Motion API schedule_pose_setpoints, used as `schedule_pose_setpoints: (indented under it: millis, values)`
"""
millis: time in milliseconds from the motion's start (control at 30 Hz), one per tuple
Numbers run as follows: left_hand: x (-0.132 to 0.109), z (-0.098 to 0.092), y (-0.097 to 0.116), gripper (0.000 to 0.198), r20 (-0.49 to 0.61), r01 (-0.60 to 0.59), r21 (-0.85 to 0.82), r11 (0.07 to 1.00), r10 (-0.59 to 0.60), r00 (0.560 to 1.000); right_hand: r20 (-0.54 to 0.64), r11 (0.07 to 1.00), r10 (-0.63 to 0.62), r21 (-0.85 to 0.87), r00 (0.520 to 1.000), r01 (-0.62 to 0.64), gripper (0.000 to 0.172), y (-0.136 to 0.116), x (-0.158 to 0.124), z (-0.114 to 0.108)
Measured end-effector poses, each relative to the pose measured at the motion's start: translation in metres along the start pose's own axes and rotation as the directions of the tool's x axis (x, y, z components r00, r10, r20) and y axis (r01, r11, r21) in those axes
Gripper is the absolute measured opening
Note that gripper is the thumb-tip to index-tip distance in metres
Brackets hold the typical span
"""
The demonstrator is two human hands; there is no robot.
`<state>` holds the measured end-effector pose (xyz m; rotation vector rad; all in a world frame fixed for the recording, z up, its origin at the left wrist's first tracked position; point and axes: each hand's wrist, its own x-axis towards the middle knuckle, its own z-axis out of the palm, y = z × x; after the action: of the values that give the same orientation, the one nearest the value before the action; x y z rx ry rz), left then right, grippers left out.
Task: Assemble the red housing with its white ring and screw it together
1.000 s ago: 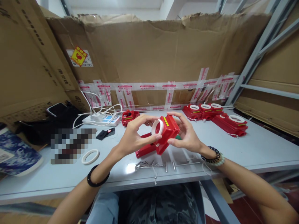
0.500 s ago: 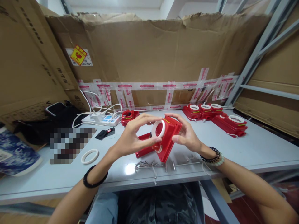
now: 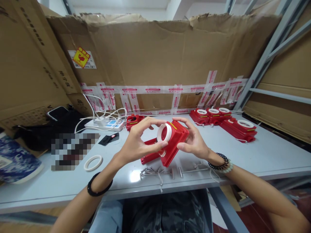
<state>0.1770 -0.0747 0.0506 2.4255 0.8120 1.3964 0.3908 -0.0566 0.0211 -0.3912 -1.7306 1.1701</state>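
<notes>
Above the table's front half, a red housing cover (image 3: 179, 133) is tilted up between my hands. My right hand (image 3: 193, 137) grips its right side, with the thumb on the near face. My left hand (image 3: 139, 139) pinches the white ring (image 3: 164, 133) on the cover's left face, thumb below and fingers above. Whether the ring sits fully against the cover cannot be made out. Behind and below it, another red housing part (image 3: 150, 157) lies on the table, partly hidden. Several screws (image 3: 152, 170) and T-handled metal rods (image 3: 181, 172) lie near the table's front edge.
A loose white ring (image 3: 93, 163) lies at left, near a small black piece (image 3: 109, 139). A power strip (image 3: 107, 124) with white cables and a red housing (image 3: 133, 122) stand behind. Several red housings with white rings (image 3: 239, 128) are at back right. A cardboard wall (image 3: 155, 58) closes the rear.
The red cover has turned and tipped slightly in my hands, its lower corner shifting left and up. My left fingers still hold the white ring.
</notes>
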Motion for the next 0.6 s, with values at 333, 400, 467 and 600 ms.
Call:
schedule_pose_setpoints:
  millis: [333,400,467,600]
  values:
    - [0.0011,-0.0008,0.0044,0.042,0.020,-0.005,0.008,1.000,0.005,1.000,0.013,0.995,-0.068,0.071,0.998,0.066,0.070,0.0017,0.0004,0.0007]
    - [0.0009,-0.0009,0.0040,0.043,0.020,-0.003,0.003,1.000,0.003,1.000,0.015,0.995,-0.067,0.081,0.998,0.066,0.070,0.0023,0.0001,0.0007]
    - [0.0009,-0.0009,0.0038,0.043,0.025,-0.004,-0.007,1.000,0.004,1.000,0.016,0.994,-0.063,0.089,0.998,0.061,0.070,0.0028,0.0000,0.0005]
    - [0.0015,-0.0013,0.0043,0.044,0.040,-0.011,-0.035,0.999,0.012,0.999,0.023,0.994,-0.047,0.098,0.999,0.044,0.069,0.0028,0.0001,-0.0005]
